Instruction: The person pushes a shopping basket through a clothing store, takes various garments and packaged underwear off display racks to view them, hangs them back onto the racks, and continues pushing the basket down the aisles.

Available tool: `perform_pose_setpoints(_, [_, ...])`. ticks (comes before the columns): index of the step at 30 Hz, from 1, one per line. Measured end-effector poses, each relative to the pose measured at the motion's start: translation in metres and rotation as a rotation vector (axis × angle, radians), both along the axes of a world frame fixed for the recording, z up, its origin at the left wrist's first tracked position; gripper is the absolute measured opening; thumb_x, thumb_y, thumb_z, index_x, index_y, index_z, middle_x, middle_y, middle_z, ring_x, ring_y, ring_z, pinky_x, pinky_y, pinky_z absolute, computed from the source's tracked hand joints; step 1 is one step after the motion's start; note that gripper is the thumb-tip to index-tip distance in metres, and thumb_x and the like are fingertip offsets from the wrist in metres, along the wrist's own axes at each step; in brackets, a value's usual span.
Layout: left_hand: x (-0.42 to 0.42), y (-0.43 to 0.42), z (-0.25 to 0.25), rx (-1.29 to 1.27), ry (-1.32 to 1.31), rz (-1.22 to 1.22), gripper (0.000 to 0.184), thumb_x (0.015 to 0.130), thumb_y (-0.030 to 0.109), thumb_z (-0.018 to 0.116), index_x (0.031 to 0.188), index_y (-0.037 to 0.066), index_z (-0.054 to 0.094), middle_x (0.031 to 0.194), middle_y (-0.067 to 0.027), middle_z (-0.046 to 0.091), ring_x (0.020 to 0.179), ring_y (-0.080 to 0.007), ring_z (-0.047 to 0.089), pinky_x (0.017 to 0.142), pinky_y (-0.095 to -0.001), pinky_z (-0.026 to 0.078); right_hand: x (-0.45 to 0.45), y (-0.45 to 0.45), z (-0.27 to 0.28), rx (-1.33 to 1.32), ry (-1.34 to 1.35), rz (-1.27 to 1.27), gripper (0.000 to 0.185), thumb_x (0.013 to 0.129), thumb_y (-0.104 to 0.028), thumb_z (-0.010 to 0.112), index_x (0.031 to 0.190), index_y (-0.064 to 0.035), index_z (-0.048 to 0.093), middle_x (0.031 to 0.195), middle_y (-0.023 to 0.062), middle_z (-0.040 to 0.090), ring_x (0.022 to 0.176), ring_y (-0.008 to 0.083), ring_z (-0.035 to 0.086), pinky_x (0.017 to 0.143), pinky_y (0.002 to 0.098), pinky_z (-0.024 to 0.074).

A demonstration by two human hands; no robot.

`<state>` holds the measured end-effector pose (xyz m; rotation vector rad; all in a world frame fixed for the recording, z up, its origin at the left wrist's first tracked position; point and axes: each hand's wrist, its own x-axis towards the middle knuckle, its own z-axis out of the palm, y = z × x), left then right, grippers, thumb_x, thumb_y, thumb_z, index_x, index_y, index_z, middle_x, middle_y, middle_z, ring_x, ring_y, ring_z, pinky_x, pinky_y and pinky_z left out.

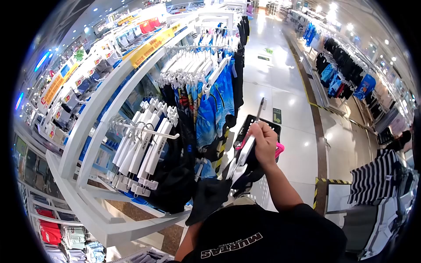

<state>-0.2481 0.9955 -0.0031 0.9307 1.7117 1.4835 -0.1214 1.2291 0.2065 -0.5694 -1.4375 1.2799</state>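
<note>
Raising the right hand (264, 140) in front of the body, elbow bent, with back and knuckles uppermost and fingers clenched round a white hanger (246, 150) slanting down to the left. Reaching low with the left forearm (192, 236) to a dark garment (211, 193) beside the hanger's lower end; hiding the left hand beneath that cloth, so impossible to tell its grip. Also seen, just beyond the right hand: a black basket (251, 120) with a pink handle (280, 150), on the tiled floor (285, 92), partly blocked from view by hand and hanger. Close on the left, a white rack (90, 107) with bunched white hangers (151, 153) and blue patterned shorts (224, 94), bordering the left arm's space. Far to the right, a striped garment (372, 177).
</note>
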Motion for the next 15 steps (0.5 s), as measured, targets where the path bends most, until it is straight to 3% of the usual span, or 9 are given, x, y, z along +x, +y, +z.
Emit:
perform_pose_setpoints(3, [0.007,0.008,0.024,0.024,0.159,-0.117,0.024,0.100,0.024,0.067,0.108,0.002,0.070,0.103,-0.0039,0.071,0.096,-0.0164,0.069,0.084,-0.0326,0.054,0.021,0.005,0.002,-0.060,-0.089,-0.090,0.031,0.103,-0.024,0.060,0.079,-0.0041,0.063,0.072,-0.0053,0.056,0.066,0.0024,0.045,0.061,0.0206,0.0347])
perform_pose_setpoints(4, [0.012,0.005,0.014,0.019,0.044,-0.146,0.023,0.100,0.024,0.066,0.106,0.002,0.072,0.100,-0.0028,0.073,0.096,-0.0153,0.069,0.084,-0.0315,0.054,0.028,0.007,0.002,-0.054,-0.115,-0.108,0.031,0.103,-0.024,0.061,0.079,-0.0041,0.063,0.072,-0.0053,0.056,0.065,0.0025,0.045,0.060,0.0206,0.0345])
perform_pose_setpoints(5, [0.014,-0.002,-0.019,0.024,-0.317,-0.164,0.022,0.100,0.023,0.067,0.107,0.002,0.072,0.101,-0.0023,0.073,0.096,-0.0149,0.069,0.085,-0.0308,0.054,0.034,0.009,0.002,-0.047,-0.139,-0.126,0.031,0.103,-0.024,0.061,0.079,-0.0041,0.063,0.071,-0.0053,0.056,0.064,0.0026,0.045,0.059,0.0205,0.0343])
perform_pose_setpoints(6, [0.018,0.000,-0.023,0.106,-0.477,-0.168,0.018,0.099,0.017,0.068,0.107,0.001,0.072,0.101,-0.0026,0.073,0.092,-0.0144,0.068,0.083,-0.0286,0.053,0.038,0.011,0.003,-0.037,-0.154,-0.155,0.031,0.102,-0.023,0.062,0.078,-0.0038,0.063,0.071,-0.0049,0.056,0.064,0.0027,0.045,0.058,0.0210,0.0345])
perform_pose_setpoints(11, [0.009,-0.012,-0.016,-0.168,-0.084,-0.157,0.020,0.094,0.015,0.074,0.106,-0.001,0.071,0.091,-0.0051,0.074,0.085,-0.0152,0.069,0.079,-0.0292,0.053,0.064,0.033,-0.007,0.227,-0.339,-0.343,0.033,0.100,-0.022,0.065,0.075,-0.0015,0.060,0.068,-0.0030,0.055,0.060,0.0035,0.047,0.055,0.0232,0.0359])
perform_pose_setpoints(12, [0.005,-0.015,-0.013,-0.198,-0.019,-0.113,0.022,0.093,0.016,0.075,0.107,-0.001,0.071,0.090,-0.0058,0.073,0.084,-0.0158,0.069,0.079,-0.0297,0.053,0.067,0.036,-0.007,0.227,-0.410,-0.443,0.030,0.091,-0.021,0.072,0.072,-0.0012,0.060,0.065,0.0088,0.057,0.064,0.0213,0.052,0.069,0.0369,0.0407])
perform_pose_setpoints(13, [0.000,-0.018,-0.012,-0.227,0.047,-0.068,0.024,0.092,0.016,0.076,0.107,-0.001,0.071,0.088,-0.0065,0.073,0.083,-0.0164,0.069,0.078,-0.0302,0.053,0.069,0.036,-0.006,0.265,-0.454,-0.479,0.030,0.091,-0.022,0.072,0.072,-0.0019,0.060,0.065,0.0086,0.057,0.066,0.0225,0.052,0.073,0.0381,0.0400])
perform_pose_setpoints(14, [-0.008,-0.020,-0.019,-0.344,-0.032,-0.037,0.050,0.085,0.017,0.082,0.127,-0.001,0.062,0.112,-0.0155,0.070,0.098,-0.0230,0.069,0.087,-0.0364,0.053,0.071,0.035,-0.004,0.305,-0.497,-0.515,0.030,0.091,-0.023,0.073,0.072,-0.0026,0.060,0.066,0.0084,0.057,0.068,0.0238,0.052,0.077,0.0393,0.0392])
perform_pose_setpoints(15, [-0.006,-0.019,-0.006,-0.279,0.063,0.016,0.061,0.083,0.017,0.084,0.134,0.000,0.056,0.122,-0.0173,0.064,0.106,-0.0257,0.065,0.092,-0.0386,0.052,0.072,0.033,0.001,0.346,-0.540,-0.549,0.030,0.090,-0.024,0.073,0.072,-0.0033,0.061,0.067,0.0082,0.057,0.070,0.0250,0.052,0.080,0.0406,0.0385])
